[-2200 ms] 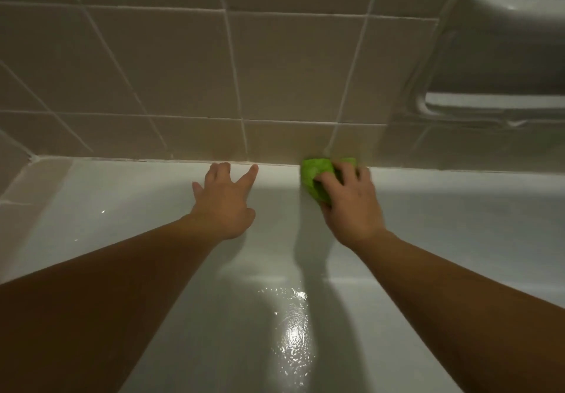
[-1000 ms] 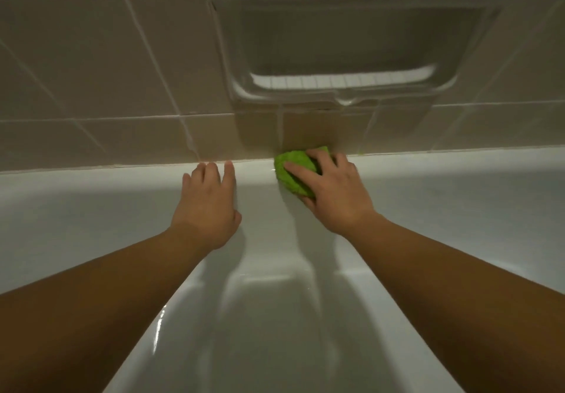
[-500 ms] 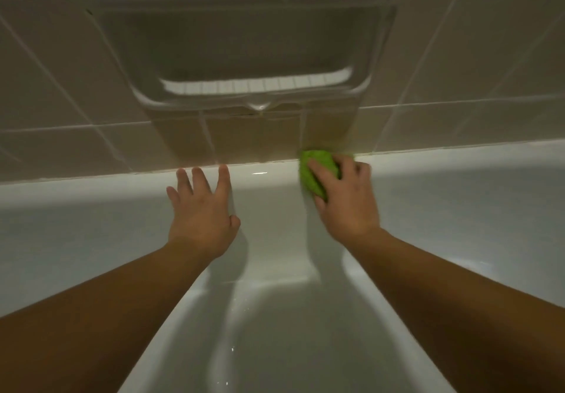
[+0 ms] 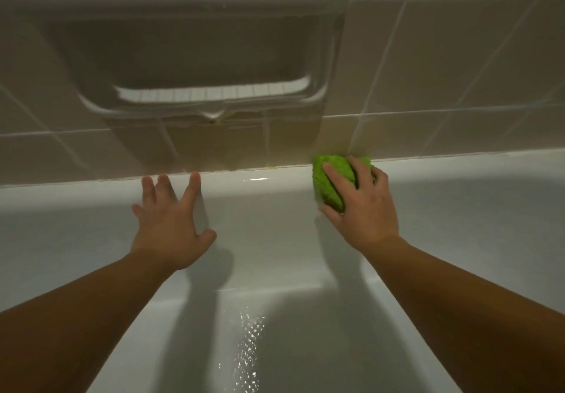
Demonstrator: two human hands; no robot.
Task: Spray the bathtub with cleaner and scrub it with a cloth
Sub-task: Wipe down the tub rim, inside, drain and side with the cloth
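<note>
Nearest us, at six o'clock, the floor of the tub [image 4: 275, 346] is glistening with wet specks, which we are reading as cleaner or water already laid down; the tub is holding nothing else that we can see. No spray bottle is showing anywhere, so we are judging the spraying done and the scrubbing under way.

Farther out, at nine o'clock of centre, we are laying our left hand [image 4: 171, 233] flat on the far wall of the tub, fingers straight and spread, tips reaching up to the rim. It is holding nothing; we are likely bracing ourselves while leaning over.

At three o'clock, our right hand [image 4: 363, 206] is pressing the green cloth [image 4: 331, 181] against the top of that wall. The fingers are curling over the bunched cloth, thumb tucked under it. The cloth is sitting right at the seam where the rim meets the tiles [image 4: 458, 71], probably because grime gathers there.

Farthest, at twelve o'clock, a soap dish [image 4: 211, 99] is jutting from the wall. Its ribbed tray is looking bare, though the upper part is running out of view.
</note>
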